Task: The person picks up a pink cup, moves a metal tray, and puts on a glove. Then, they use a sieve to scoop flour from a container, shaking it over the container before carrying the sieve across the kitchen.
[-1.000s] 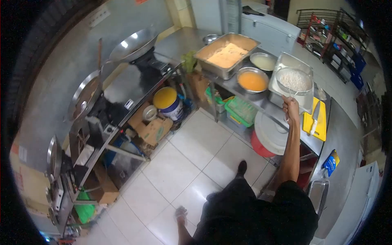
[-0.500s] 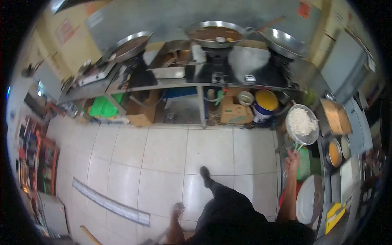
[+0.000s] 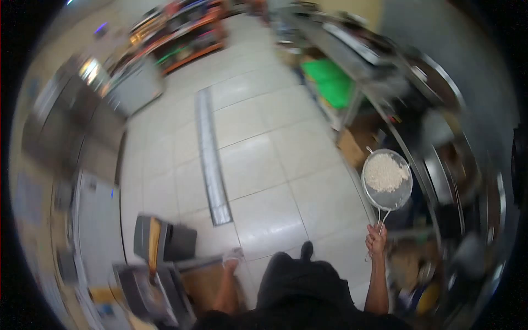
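Note:
My right hand [image 3: 376, 239] is closed round the handle of a round mesh strainer [image 3: 373, 190], held out in front and to the right. A heap of white, crumbly food [image 3: 385, 172] lies in its mesh. My left hand [image 3: 232, 257] hangs low beside my body, near the edge of a brown surface [image 3: 206, 286]. Something whitish covers its fingers, and blur hides whether they are open or closed.
On the right runs a metal counter [image 3: 379, 102] with large woks [image 3: 440, 77] and a lower shelf holding a green item [image 3: 328, 82] and cardboard boxes. A grey bin [image 3: 184, 242] stands at lower left. A floor drain [image 3: 212, 165] crosses the tiles; orange shelving [image 3: 192, 55] stands farther back.
My view has turned left, from facing the woks to looking along the tiled floor, with the counter now on my right. The strainer has come along in my right hand.

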Tool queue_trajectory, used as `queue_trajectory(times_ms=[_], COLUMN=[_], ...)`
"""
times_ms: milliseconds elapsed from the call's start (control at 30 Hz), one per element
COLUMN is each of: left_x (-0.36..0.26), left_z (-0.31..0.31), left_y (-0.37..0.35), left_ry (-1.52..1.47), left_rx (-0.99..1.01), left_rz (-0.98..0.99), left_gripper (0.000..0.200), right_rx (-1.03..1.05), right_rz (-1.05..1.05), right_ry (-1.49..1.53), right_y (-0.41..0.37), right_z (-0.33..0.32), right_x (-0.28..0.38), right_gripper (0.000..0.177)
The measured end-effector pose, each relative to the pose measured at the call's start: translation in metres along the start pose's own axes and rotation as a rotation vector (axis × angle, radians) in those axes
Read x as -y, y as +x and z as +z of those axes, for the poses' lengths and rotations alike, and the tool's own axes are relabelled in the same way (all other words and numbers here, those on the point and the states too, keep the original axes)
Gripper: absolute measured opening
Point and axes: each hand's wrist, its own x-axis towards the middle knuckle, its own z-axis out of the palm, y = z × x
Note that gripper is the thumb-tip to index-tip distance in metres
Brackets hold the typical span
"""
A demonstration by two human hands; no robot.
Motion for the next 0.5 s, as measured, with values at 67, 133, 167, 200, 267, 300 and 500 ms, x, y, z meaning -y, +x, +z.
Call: queue_trajectory(times_ms=[67,133,167,200,267,300,500], left_x=[-0.024,-0.027,-0.006,0.024,0.065,0.083,0.069], left_z=[0.005,0.006,0.012,0.025,0.045,0.044,0.068], left_y=[-0.020,-0.035,-0.046,-0.073,-0.120,-0.132,-0.098], left_ry=[-0.322,-0.305,-0.296,-0.276,-0.237,-0.643,-0.278], left_rx=[-0.105,-0.234,-0.276,-0.267,-0.245,-0.174,-0.490], left_rz=[-0.344,-0.439,-0.476,-0.520,-0.609,-0.531,-0.772], left_gripper=[0.030,0.031,0.032,0.032,0.033,0.034,0.036], right_rx=[0.133,0.228,0.318,0.319,0.430,0.440,0.692], right_rz=[0.036,0.073,0.099,0.186,0.233,0.224,0.340], right_ry=[-0.063,-0.118,-0.135,-0.155,-0.155,-0.207,-0.269], right_y=[0.060,0.097,0.111,0.093,0.153,0.154,0.190], right_z=[0.047,0.105,0.137,0.145,0.191,0.237,0.434], right_x=[0.007,0.007,0.010,0.005,-0.008,-0.019,-0.066], right_gripper=[0.029,0.028,0.027,0.027,0.026,0.025,0.026])
